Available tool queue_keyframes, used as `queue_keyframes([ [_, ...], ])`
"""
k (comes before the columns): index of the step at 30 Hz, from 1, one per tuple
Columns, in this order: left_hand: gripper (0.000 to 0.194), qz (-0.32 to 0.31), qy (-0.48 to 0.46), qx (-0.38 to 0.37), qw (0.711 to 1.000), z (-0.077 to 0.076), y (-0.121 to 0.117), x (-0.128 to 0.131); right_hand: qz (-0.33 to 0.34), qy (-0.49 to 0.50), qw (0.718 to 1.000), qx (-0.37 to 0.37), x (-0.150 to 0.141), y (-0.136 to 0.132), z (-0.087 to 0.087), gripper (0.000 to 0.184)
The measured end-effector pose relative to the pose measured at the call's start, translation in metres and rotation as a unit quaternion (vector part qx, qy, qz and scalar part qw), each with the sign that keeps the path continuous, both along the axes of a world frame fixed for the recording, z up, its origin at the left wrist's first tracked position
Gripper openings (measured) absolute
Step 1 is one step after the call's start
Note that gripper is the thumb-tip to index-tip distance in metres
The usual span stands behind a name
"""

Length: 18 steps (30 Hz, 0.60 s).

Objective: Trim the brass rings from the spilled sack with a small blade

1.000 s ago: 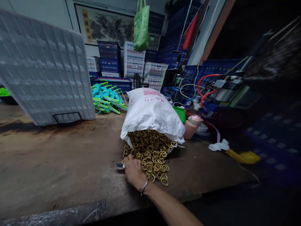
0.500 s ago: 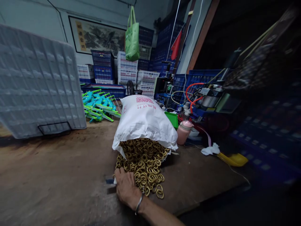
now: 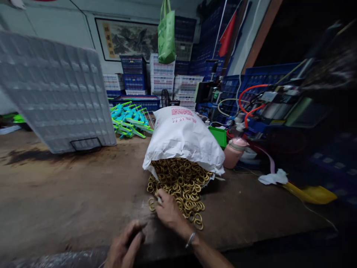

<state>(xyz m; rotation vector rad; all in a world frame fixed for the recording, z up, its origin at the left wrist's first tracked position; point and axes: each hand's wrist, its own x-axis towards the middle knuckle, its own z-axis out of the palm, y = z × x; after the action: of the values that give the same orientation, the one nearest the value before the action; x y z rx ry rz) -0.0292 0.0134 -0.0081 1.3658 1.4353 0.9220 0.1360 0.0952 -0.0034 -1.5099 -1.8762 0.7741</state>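
Observation:
My right hand (image 3: 170,212), with a metal bracelet at the wrist, rests at the left edge of a heap of brass-coloured rings (image 3: 192,195). Its fingers are closed round a small whitish thing (image 3: 160,200), mostly hidden. The rings spill onto the table from the mouth of a white woven sack (image 3: 184,137) lying on its side. Nearer me, at the bottom, is my left hand (image 3: 125,243), blurred, with thumb and fingers curled together. A small dark tip shows at its fingertips; I cannot make out what it is.
A translucent ribbed plastic panel (image 3: 64,93) stands on a black wire stand (image 3: 86,144) at left. Blue-and-green plastic pieces (image 3: 129,119) lie behind the sack. To the right are a pink bottle (image 3: 234,152), a yellow scoop (image 3: 312,193) and a machine with red hoses (image 3: 281,104).
My left hand has come into view at the bottom. My right hand stays by the rings, and the flat dark blade-like piece beside its fingers no longer shows there. The camera view has shifted.

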Motion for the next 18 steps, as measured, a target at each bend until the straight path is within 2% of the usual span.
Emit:
queue_keyframes([
  [3, 0.028, -0.013, 0.046, 0.178, 0.983, -0.002, 0.019, 0.015, 0.006, 0.157, 0.981, -0.111, 0.015, 0.0, -0.003, 0.003],
  [7, 0.034, -0.082, 0.102, 0.282, 0.95, 0.0, 0.029, 0.034, 0.002, 0.313, 0.927, -0.206, 0.027, -0.009, -0.01, 0.01],
  [12, 0.024, -0.129, 0.096, 0.287, 0.944, 0.004, 0.034, 0.041, 0.042, 0.389, 0.854, -0.344, 0.031, -0.022, 0.0, 0.015],
  [14, 0.019, -0.129, 0.084, 0.27, 0.95, 0.003, 0.036, 0.041, 0.055, 0.395, 0.838, -0.373, 0.031, -0.024, 0.004, 0.017],
  [16, 0.017, -0.132, 0.081, 0.241, 0.958, 0.003, 0.038, 0.04, 0.051, 0.38, 0.848, -0.365, 0.032, -0.024, 0.004, 0.015],
  [18, 0.017, -0.143, 0.078, 0.205, 0.965, 0.005, 0.04, 0.039, 0.047, 0.34, 0.884, -0.317, 0.031, -0.025, 0.003, 0.015],
])
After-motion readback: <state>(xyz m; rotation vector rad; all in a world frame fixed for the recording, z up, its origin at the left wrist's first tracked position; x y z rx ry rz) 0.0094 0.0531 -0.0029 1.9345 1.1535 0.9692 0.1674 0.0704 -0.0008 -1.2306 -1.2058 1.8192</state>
